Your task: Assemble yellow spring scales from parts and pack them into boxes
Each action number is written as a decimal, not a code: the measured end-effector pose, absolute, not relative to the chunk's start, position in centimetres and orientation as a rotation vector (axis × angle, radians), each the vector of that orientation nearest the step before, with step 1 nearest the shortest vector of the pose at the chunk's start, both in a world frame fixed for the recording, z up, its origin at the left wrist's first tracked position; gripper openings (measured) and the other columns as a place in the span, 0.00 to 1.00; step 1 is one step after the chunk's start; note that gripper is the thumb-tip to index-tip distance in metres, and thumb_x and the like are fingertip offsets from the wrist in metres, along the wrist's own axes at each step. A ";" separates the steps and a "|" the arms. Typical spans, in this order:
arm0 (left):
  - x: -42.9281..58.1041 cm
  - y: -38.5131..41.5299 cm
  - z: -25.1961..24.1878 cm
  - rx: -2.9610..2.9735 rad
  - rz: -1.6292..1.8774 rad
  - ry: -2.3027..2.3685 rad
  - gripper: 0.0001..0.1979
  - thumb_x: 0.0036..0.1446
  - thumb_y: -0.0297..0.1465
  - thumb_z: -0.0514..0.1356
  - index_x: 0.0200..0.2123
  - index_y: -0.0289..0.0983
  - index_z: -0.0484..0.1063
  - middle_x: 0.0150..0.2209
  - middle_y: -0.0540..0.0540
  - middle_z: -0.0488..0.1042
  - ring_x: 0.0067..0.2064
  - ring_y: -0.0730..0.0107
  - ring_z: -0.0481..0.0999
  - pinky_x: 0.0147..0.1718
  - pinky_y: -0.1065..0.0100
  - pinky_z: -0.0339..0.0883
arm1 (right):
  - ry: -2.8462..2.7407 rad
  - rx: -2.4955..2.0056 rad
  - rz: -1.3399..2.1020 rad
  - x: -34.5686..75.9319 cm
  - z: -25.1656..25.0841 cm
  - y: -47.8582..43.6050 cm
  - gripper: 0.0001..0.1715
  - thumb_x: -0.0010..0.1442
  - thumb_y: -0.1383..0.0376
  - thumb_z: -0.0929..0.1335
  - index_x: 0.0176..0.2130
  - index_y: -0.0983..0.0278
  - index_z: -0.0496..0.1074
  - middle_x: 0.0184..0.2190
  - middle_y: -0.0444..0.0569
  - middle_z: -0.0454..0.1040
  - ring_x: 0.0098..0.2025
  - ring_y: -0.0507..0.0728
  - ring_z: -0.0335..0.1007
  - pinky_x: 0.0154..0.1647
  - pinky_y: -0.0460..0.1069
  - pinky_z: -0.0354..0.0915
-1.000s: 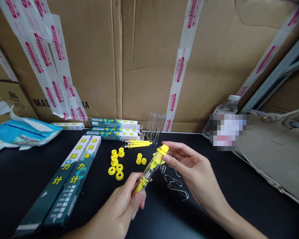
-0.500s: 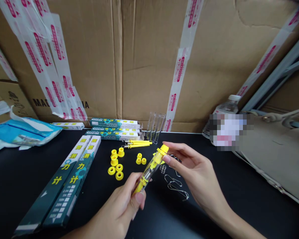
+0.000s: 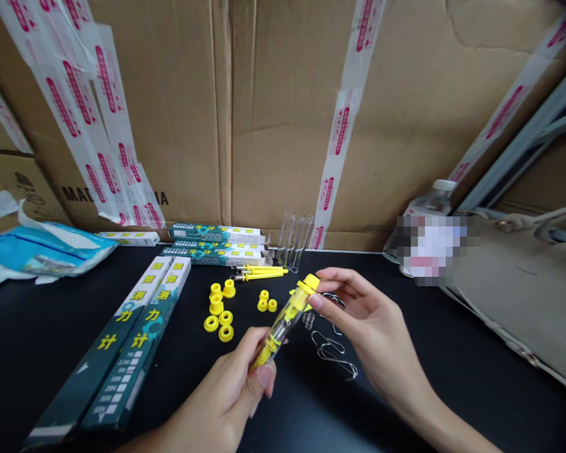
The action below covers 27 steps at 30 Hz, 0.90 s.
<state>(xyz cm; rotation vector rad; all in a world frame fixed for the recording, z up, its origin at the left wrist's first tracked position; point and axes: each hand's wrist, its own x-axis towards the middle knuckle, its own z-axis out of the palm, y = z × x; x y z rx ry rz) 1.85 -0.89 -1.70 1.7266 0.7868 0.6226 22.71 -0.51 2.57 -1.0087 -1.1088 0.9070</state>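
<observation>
While the left hand (image 3: 231,380) curls its fingers round the clear tube (image 3: 284,324) above the table (image 3: 183,333), the right hand (image 3: 370,324) has half-bent fingers by the tube's yellow cap (image 3: 312,282), thumb touching; I cannot tell if they grip. Holding the tube still should keep the cap straight.

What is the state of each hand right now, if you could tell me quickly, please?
Left hand: closed, holding the clear tube.
Right hand: partly curled at the yellow cap; whether it grips it cannot be told.
</observation>
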 end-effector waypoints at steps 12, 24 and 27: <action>1.9 -0.9 -1.6 1.738 0.638 0.764 0.21 0.70 0.51 0.43 0.47 0.41 0.62 0.31 0.53 0.63 0.25 0.73 0.60 0.27 0.68 0.56 | -1.118 -0.986 1.149 23.0 2.3 -0.3 0.14 0.55 0.59 0.77 0.42 0.58 0.80 0.41 0.47 0.80 0.47 0.57 0.75 0.49 0.50 0.70; 1.9 -0.8 -1.7 1.733 0.651 0.758 0.22 0.70 0.51 0.44 0.50 0.40 0.61 0.30 0.54 0.64 0.24 0.74 0.60 0.26 0.69 0.56 | -0.983 -0.885 1.352 22.7 3.0 -0.5 0.23 0.55 0.63 0.78 0.50 0.59 0.78 0.39 0.45 0.82 0.41 0.52 0.78 0.48 0.45 0.73; 1.9 -0.9 -1.7 1.735 0.652 0.746 0.21 0.70 0.51 0.44 0.50 0.41 0.61 0.30 0.54 0.64 0.24 0.74 0.60 0.26 0.69 0.56 | -1.021 -0.892 1.326 22.8 2.9 -0.5 0.21 0.56 0.63 0.78 0.50 0.58 0.79 0.37 0.44 0.81 0.39 0.51 0.77 0.46 0.43 0.73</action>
